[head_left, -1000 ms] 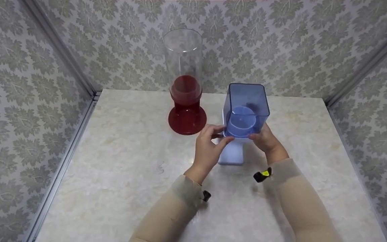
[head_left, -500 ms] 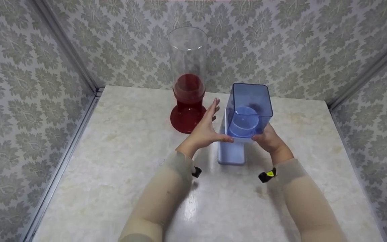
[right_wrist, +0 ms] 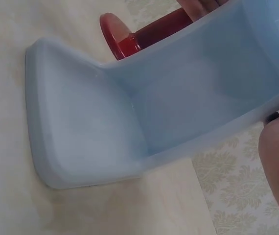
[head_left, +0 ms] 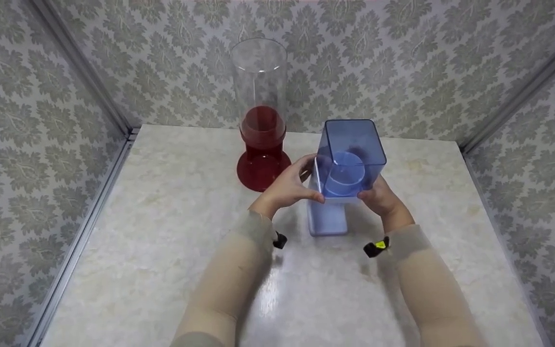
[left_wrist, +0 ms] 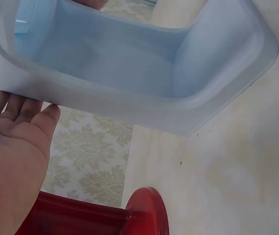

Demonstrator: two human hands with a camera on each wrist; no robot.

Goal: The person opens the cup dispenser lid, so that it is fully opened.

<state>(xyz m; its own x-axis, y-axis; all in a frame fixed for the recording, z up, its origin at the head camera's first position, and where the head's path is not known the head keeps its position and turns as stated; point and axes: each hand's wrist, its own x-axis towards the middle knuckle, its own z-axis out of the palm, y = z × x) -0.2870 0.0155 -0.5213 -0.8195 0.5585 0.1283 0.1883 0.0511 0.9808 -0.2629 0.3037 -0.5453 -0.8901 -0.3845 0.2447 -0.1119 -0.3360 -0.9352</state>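
A dispenser stands on the table, with a clear blue square container (head_left: 353, 140) on top and a pale blue base (head_left: 328, 219). My left hand (head_left: 284, 187) grips its left side, thumb at the front corner below the container. In the left wrist view, the fingers (left_wrist: 24, 108) of that hand touch the edge of the pale blue body. My right hand (head_left: 382, 200) holds the opposite side, thumb at the front and the other fingers hidden behind. The right wrist view shows the hollow body (right_wrist: 193, 93) and its flat foot (right_wrist: 90, 132) on the table.
Left of the blue dispenser stands a red dispenser (head_left: 263, 137) with a tall clear cylinder (head_left: 259, 82). The pale marbled table (head_left: 186, 231) ends at a patterned wall (head_left: 417, 91) behind, with further patterned walls at both sides.
My left hand lets go of the container's lower left corner, spreads its fingers, then takes hold farther along the dispenser's left side. The right hand keeps its hold.
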